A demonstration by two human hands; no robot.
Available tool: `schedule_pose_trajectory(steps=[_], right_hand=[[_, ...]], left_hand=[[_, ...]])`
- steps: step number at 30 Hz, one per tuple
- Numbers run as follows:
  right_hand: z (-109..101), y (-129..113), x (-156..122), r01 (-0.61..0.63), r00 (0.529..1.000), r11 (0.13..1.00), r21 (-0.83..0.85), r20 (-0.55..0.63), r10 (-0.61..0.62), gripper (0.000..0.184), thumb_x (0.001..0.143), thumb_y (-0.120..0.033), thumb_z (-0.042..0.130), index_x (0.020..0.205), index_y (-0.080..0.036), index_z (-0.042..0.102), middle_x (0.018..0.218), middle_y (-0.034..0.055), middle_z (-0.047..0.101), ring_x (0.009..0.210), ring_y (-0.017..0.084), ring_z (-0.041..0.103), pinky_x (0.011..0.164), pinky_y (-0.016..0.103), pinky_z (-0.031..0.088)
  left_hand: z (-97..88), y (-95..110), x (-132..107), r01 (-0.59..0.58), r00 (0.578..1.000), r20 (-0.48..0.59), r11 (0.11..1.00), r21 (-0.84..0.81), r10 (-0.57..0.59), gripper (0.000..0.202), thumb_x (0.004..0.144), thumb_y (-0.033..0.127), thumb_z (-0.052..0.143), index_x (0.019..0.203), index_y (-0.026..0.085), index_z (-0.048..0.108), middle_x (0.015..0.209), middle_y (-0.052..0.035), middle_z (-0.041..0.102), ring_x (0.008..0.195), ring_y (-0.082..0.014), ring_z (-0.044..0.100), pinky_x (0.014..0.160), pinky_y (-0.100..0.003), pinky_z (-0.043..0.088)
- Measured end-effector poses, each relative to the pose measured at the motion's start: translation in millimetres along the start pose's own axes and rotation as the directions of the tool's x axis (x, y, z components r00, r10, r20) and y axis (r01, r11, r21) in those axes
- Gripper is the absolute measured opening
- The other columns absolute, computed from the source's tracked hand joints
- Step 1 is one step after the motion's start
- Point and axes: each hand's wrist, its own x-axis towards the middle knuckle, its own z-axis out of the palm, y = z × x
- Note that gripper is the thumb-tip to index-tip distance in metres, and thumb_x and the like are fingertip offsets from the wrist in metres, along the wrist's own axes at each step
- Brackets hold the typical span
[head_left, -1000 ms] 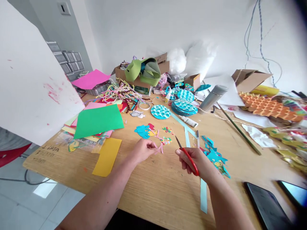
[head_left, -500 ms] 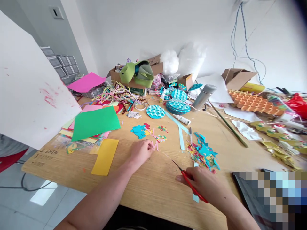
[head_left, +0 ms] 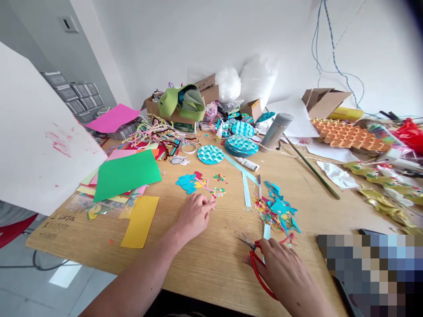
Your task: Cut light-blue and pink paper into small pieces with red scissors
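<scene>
My left hand (head_left: 194, 214) rests low over the wood, index finger stretched toward small pink paper strips (head_left: 212, 201) and touching or nearly touching them. Its other fingers are loosely bent. Just beyond lie a blue paper cutout (head_left: 187, 183), yellow and red pieces, and small heaps of coloured paper dots (head_left: 218, 192). Red-handled scissors (head_left: 261, 275) are in my right hand (head_left: 284, 268), blades slightly parted and pointing up and left. Under that hand a pale blue strip (head_left: 266, 231) is partly hidden. Blue paper scraps (head_left: 282, 209) and mixed bits lie beyond it.
Green paper (head_left: 127, 174) and yellow paper (head_left: 140, 224) lie at left, near a standing white board (head_left: 42, 132). Scaly blue discs (head_left: 210, 154), a grey flask (head_left: 276, 131), a glue tube (head_left: 248, 164) and a green stick (head_left: 312, 167) lie farther back. A tablet-like device (head_left: 325, 253) sits at right.
My left hand has loosened from a pinch, its index finger now extended by the pink strips. The scissors have turned in my right hand and their blades have parted slightly. The view shifted a little.
</scene>
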Motion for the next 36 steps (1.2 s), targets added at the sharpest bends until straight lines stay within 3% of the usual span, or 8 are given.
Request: schedule_pose_trajectory(steps=[7,12,18,22,27,32,36], right_hand=[[-6,9,0,0.019,0.986,0.989,-0.146,-0.162,-0.043,0.027,0.072,-0.04,0.074,0.083,-0.016,0.069,0.086,0.015,0.068,0.086,0.035,0.063,0.071,0.043,0.045],[-15,13,-1,0.052,0.979,0.991,-0.122,-0.192,-0.075,0.025,0.07,-0.038,0.075,0.084,-0.018,0.069,0.086,0.013,0.068,0.086,0.034,0.063,0.072,0.043,0.044],[-20,14,-3,-0.005,1.0,0.999,-0.043,-0.023,0.004,0.023,0.081,-0.038,0.065,0.079,-0.015,0.068,0.076,0.0122,0.072,0.075,0.031,0.068,0.073,0.043,0.046],[-24,11,-6,-0.074,0.997,0.997,-0.03,-0.017,0.074,0.031,0.084,-0.044,0.06,0.076,-0.015,0.067,0.074,0.0121,0.073,0.072,0.03,0.07,0.068,0.04,0.047],[-21,8,-10,-0.097,0.993,0.995,0.005,-0.072,0.097,0.031,0.084,-0.045,0.061,0.079,-0.015,0.066,0.073,0.0108,0.072,0.071,0.029,0.07,0.066,0.038,0.046],[-18,5,-12,-0.016,0.985,0.998,0.064,-0.17,0.027,0.027,0.08,-0.042,0.068,0.086,-0.016,0.066,0.077,0.0087,0.072,0.074,0.028,0.069,0.069,0.038,0.043],[-19,3,-15,0.03,0.977,0.994,0.101,-0.213,-0.008,0.027,0.077,-0.042,0.072,0.085,-0.016,0.065,0.077,0.0075,0.071,0.073,0.027,0.068,0.069,0.037,0.041]], left_hand=[[1.8,-5,0,0.096,0.995,-0.02,0.993,-0.069,-0.097,0.024,0.081,0.008,0.049,0.075,0.019,0.07,0.082,-0.0057,0.059,0.085,-0.0176,0.055,0.078,-0.031,0.046],[0.0,-7,0,0.141,0.981,-0.104,0.974,-0.179,-0.162,0.019,0.083,0.013,0.05,0.08,0.018,0.068,0.084,-0.0058,0.061,0.083,-0.0165,0.057,0.076,-0.028,0.046],[-1.7,-8,2,0.172,0.965,-0.152,0.951,-0.256,-0.215,0.015,0.085,0.018,0.05,0.085,0.017,0.065,0.086,-0.0066,0.064,0.084,-0.017,0.058,0.075,-0.028,0.047],[2.1,-11,3,0.153,0.953,-0.212,0.947,-0.283,-0.217,0.012,0.084,0.019,0.053,0.089,0.017,0.064,0.086,-0.0063,0.065,0.081,-0.0168,0.06,0.073,-0.029,0.049],[2.7,-3,2,0.016,0.969,-0.233,0.958,-0.286,-0.086,0.016,0.083,0.02,0.06,0.098,0.018,0.064,0.091,-0.0059,0.065,0.089,-0.0181,0.059,0.081,-0.034,0.049],[-9.5,31,1,-0.188,0.982,-0.051,0.937,-0.293,0.181,0.042,0.081,0.018,0.064,0.121,0.027,0.057,0.118,-0.0072,0.059,0.112,-0.0212,0.052,0.098,-0.043,0.042],[-13.6,54,8,-0.206,0.978,-0.012,0.952,-0.225,0.209,0.036,0.083,0.021,0.063,0.118,0.025,0.06,0.111,-0.006,0.064,0.106,-0.0213,0.053,0.097,-0.045,0.041]])
